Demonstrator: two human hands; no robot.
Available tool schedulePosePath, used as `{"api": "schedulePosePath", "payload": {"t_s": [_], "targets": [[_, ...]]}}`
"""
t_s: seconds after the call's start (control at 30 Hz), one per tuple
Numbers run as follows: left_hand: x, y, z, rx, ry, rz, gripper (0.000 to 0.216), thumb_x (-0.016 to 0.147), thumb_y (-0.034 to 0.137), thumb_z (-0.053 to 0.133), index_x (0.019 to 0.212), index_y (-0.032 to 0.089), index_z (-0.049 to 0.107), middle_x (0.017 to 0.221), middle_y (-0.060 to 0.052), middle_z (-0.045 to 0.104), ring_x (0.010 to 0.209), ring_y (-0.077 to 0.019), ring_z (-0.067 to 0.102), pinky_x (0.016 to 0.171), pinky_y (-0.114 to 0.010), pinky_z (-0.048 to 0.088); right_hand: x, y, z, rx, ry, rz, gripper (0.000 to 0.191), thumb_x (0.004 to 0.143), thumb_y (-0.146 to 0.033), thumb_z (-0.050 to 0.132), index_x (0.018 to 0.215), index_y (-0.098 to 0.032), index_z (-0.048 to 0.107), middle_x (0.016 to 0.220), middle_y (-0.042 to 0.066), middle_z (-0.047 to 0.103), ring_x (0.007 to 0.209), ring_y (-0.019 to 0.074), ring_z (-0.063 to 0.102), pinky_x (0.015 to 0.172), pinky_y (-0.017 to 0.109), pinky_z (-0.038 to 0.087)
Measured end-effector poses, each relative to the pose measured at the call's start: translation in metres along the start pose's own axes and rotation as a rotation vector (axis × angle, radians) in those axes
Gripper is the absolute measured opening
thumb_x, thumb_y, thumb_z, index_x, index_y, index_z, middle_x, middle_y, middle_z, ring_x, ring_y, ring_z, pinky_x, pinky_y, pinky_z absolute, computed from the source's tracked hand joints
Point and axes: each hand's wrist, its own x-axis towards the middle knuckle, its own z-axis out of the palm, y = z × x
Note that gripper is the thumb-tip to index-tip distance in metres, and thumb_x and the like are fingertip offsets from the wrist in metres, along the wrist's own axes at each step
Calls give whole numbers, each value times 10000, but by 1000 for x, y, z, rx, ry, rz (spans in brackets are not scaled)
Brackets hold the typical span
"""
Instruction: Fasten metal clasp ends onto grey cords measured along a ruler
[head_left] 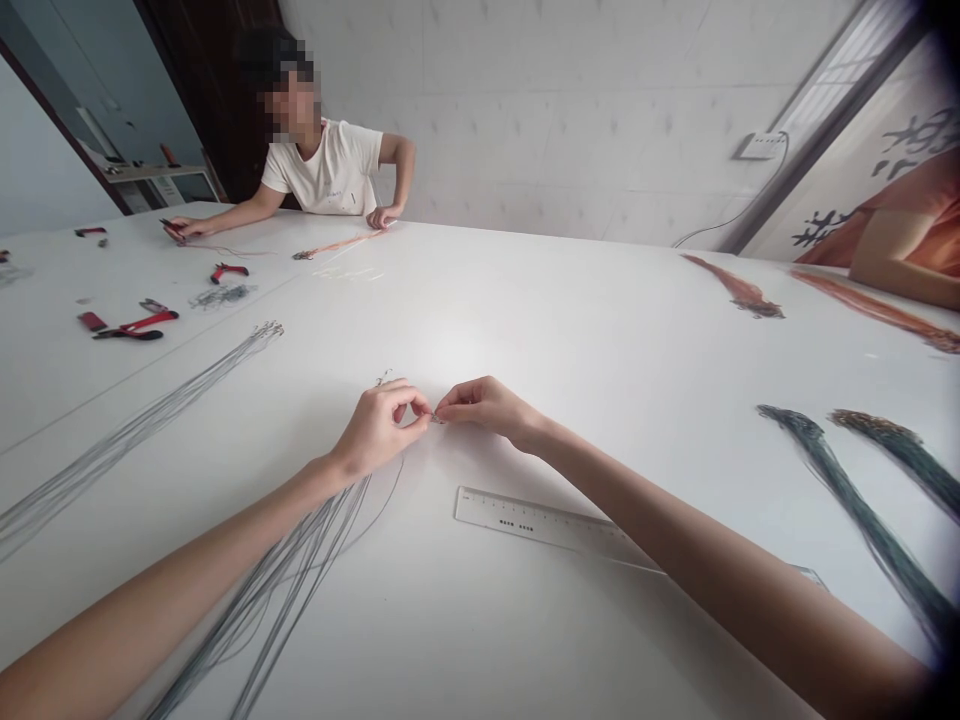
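My left hand and my right hand meet above the white table, thumb and fingertips pinched. Between the fingertips is a tiny dark metallic piece, too small to make out in detail. Under my left hand and forearm lies a bundle of grey cords, with several small hooked ends showing just beyond the knuckles. One cord curves away from the bundle, below my left hand. A clear ruler lies on the table, partly hidden beneath my right forearm.
Another grey cord bundle lies left. Red-handled pliers, smaller pliers and a wire heap are farther back. Dark green bundles and an orange bundle lie right. One person sits opposite, another at right.
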Motion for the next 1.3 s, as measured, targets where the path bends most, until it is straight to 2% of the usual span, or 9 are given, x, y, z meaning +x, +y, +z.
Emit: {"api": "schedulePosePath", "payload": {"t_s": [0.13, 0.23, 0.33, 0.43, 0.63, 0.77, 0.93, 1.07, 1.3], "targets": [[-6, 10, 3, -36, -28, -16, 96, 739, 137, 527, 651, 162, 556, 668, 29, 531, 576, -82, 407, 575, -206, 351, -16, -4, -1, 7, 3, 69, 167, 702, -336, 637, 746, -177, 663, 824, 20, 634, 833, 154, 532, 751, 290, 368], [-9, 17, 3, -78, -69, -48, 84, 750, 157, 530, 678, 162, 573, 692, 27, 571, 542, -67, 432, 535, -188, 369, -28, -6, 2, 25, 32, 81, 150, 704, -315, 629, 713, -165, 644, 778, 14, 608, 783, 139, 509, 724, 282, 361], [-12, 24, 3, -155, -170, -180, 84, 765, 211, 541, 706, 169, 583, 558, 47, 521, 458, -59, 420, 441, -167, 338, -39, -7, 6, 27, 63, 85, 131, 709, -284, 611, 702, -154, 626, 729, 7, 580, 708, 120, 487, 662, 265, 360], [-15, 31, 2, -271, -288, -317, 84, 759, 222, 548, 699, 168, 570, 498, 60, 475, 437, -59, 445, 428, -157, 354, -49, -5, 11, -8, 86, 94, 127, 716, -269, 596, 696, -145, 616, 706, 8, 577, 661, 109, 478, 613, 250, 362], [-15, 36, 6, -406, -402, -371, 51, 719, 133, 531, 675, 157, 538, 541, 55, 501, 481, -58, 480, 449, -144, 401, -63, -3, 16, -68, 72, 114, 109, 740, -236, 541, 697, -145, 583, 632, -12, 534, 571, 90, 446, 505, 215, 338], [-16, 34, 8, -331, -401, -302, 68, 702, 104, 526, 661, 152, 552, 596, 48, 509, 554, -56, 465, 504, -147, 385, -67, -4, 18, -139, 82, 61, 69, 725, -162, 508, 679, -146, 558, 627, -15, 518, 583, 92, 449, 523, 214, 355], [-18, 34, 10, -277, -407, -236, 94, 708, 89, 504, 646, 149, 542, 564, 59, 434, 523, -48, 383, 466, -152, 315, -66, -1, 20, -293, 114, -44, 84, 682, -114, 493, 611, -158, 501, 602, -27, 504, 579, 91, 445, 618, 242, 374], [-19, 33, 11, -255, -412, -184, 102, 731, 90, 497, 679, 147, 564, 581, 52, 465, 528, -51, 404, 469, -148, 330, -65, 0, 19, -381, 119, -50, 99, 665, -121, 516, 588, -163, 469, 599, -30, 480, 598, 100, 430, 706, 279, 360], [-20, 25, 9, -152, -447, 86, 145, 760, 32, 496, 691, 141, 561, 600, 52, 452, 546, -44, 390, 501, -148, 318, -65, 6, 20, -458, 88, -99, 153, 654, -110, 500, 542, -166, 412, 544, -43, 422, 612, 108, 408, 741, 298, 308]]}}
